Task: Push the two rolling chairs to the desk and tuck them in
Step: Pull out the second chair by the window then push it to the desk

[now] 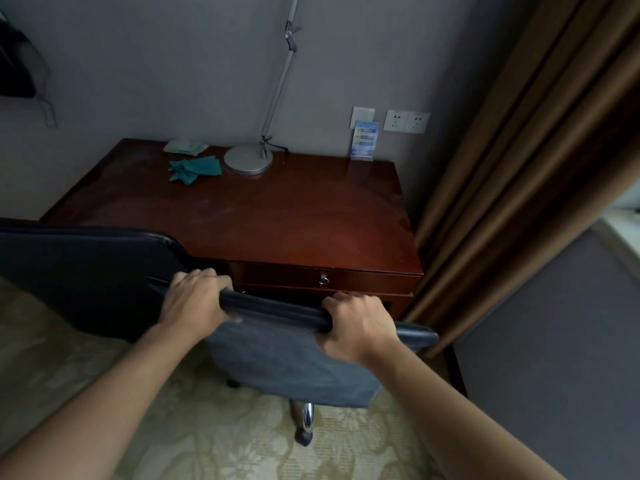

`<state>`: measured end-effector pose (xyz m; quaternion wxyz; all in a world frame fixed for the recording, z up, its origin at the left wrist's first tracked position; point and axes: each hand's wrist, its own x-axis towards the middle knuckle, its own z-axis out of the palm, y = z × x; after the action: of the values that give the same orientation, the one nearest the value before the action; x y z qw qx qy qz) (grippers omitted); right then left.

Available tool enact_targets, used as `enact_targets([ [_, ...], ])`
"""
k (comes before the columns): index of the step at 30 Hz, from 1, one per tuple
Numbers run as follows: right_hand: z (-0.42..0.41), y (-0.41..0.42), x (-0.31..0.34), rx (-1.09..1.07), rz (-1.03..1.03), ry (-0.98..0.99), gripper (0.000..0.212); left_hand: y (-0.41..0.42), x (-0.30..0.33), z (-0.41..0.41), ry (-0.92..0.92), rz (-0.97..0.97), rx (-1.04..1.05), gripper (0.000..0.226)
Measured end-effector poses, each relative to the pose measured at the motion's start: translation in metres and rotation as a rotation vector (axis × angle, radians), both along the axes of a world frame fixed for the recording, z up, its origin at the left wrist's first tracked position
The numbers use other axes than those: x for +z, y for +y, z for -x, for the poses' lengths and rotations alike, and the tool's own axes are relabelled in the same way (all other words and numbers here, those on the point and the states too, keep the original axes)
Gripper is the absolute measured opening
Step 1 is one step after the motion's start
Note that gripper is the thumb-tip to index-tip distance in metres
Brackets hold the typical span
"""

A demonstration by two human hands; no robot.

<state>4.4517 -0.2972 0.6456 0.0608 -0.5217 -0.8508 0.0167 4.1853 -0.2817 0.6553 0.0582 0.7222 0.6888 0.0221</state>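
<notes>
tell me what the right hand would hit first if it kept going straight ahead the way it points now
Probably the desk's drawer front. The right hand grips the top of the blue chair's backrest, knuckles toward the desk. Depth is unclear.

Blue chair [287, 362], reddish-brown desk [277, 209]

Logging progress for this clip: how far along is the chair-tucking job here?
Looks done: the dark chair on the left sits against the desk. In hand: the left hand and right hand grip the top of the blue chair backrest, facing the drawer. Left: rolling it in until tucked.
</notes>
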Motion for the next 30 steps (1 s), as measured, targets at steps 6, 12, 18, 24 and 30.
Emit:
enact_targets([
  [6, -0.012, 0.025, 0.008, -0.008, -0.006, -0.040, 0.038, 0.020, 0.002, -0.004, 0.015, 0.011, -0.030, 0.035],
  [12, -0.018, 0.047, 0.014, 0.013, -0.030, -0.043, 0.032, 0.043, 0.005, -0.008, 0.054, 0.009, -0.049, 0.042],
  [18, -0.019, 0.071, 0.024, 0.001, -0.085, -0.010, 0.024, 0.076, 0.017, -0.015, 0.046, 0.030, -0.049, 0.047],
  [24, -0.020, 0.088, 0.028, 0.042, -0.101, -0.051, 0.025, 0.091, 0.020, -0.011, 0.039, -0.011, -0.043, 0.041],
  [30, -0.033, 0.103, 0.034, 0.053, -0.058, -0.092, 0.030, 0.096, 0.017, -0.023, 0.063, -0.018, -0.009, 0.047],
])
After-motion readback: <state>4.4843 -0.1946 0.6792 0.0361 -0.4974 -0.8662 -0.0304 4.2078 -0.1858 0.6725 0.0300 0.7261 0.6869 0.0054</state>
